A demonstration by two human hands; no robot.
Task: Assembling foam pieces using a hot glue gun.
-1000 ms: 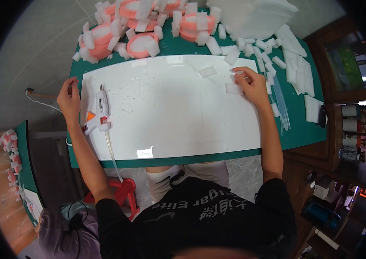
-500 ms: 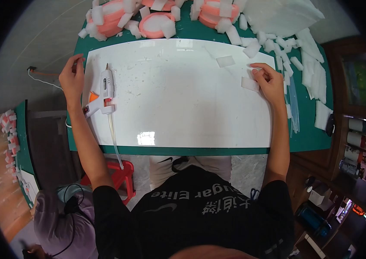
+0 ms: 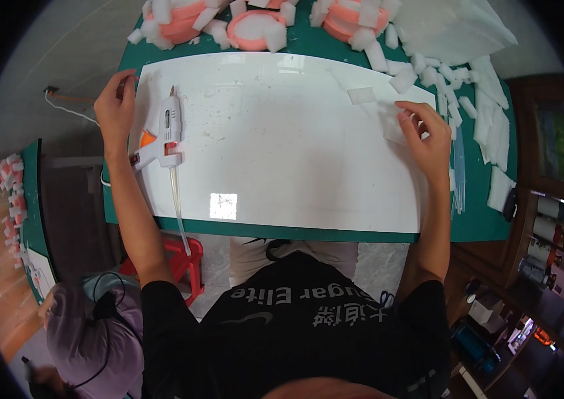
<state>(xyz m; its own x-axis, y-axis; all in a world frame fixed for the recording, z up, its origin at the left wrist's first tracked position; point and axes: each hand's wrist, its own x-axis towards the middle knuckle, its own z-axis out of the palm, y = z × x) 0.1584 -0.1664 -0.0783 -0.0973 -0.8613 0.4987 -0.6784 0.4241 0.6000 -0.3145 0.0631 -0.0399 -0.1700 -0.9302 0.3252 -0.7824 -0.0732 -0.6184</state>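
On my left, my forearm is reaching up past the corner of the green worktop (image 3: 308, 233), and my left hand (image 3: 115, 112) is hovering just beside the left edge of the large white glossy board (image 3: 282, 159). Its fingers are curling loosely, parted from the thumb, and gripping nothing that I can see. Just right of that wrist, the white glue gun with an orange trigger (image 3: 171, 123) is lying on the board, its nozzle pointing away from me and a clear glue stick (image 3: 176, 193) trailing from its rear over the near edge. Farther right, a flat white foam rectangle (image 3: 362, 96) is lying on the board, apart from my fingers. My right hand (image 3: 427, 138) is bending inward over the board's right side, fingers half-curled, with a gap showing between thumb and forefinger. A second pale rectangle (image 3: 394, 132) is lying right by my thumb; whether I am touching it, I cannot tell.
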